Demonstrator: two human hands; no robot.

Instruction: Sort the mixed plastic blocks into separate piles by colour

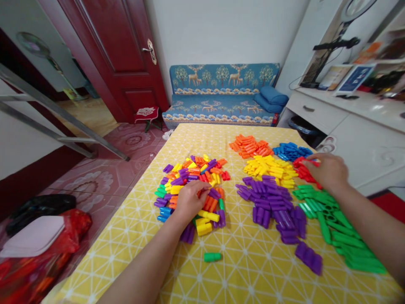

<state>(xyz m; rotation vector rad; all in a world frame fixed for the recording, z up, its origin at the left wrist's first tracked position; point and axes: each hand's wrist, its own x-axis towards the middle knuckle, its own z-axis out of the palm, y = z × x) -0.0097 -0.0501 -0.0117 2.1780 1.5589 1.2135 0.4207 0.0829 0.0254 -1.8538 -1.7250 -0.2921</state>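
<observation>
My left hand (192, 199) reaches into a mixed pile of tube-shaped plastic blocks (177, 189) on the left of the table, its fingers pinched with a bit of red showing between them. Over a small pile of red blocks (304, 171) at the right is my right hand (330, 171), thumb and fingers closed at a red block. Sorted piles lie around it: yellow blocks (268, 167), blue blocks (291, 150), orange blocks (249, 146), purple blocks (268, 202) and green blocks (338, 230). A single green block (212, 256) lies near the front.
The table wears a yellow patterned cloth (133, 257). Behind it stands a blue sofa (218, 105), with a white cabinet (357, 139) at the right. On the left floor are a metal ladder (79, 139), a red stool (147, 115) and plastic bags (76, 228).
</observation>
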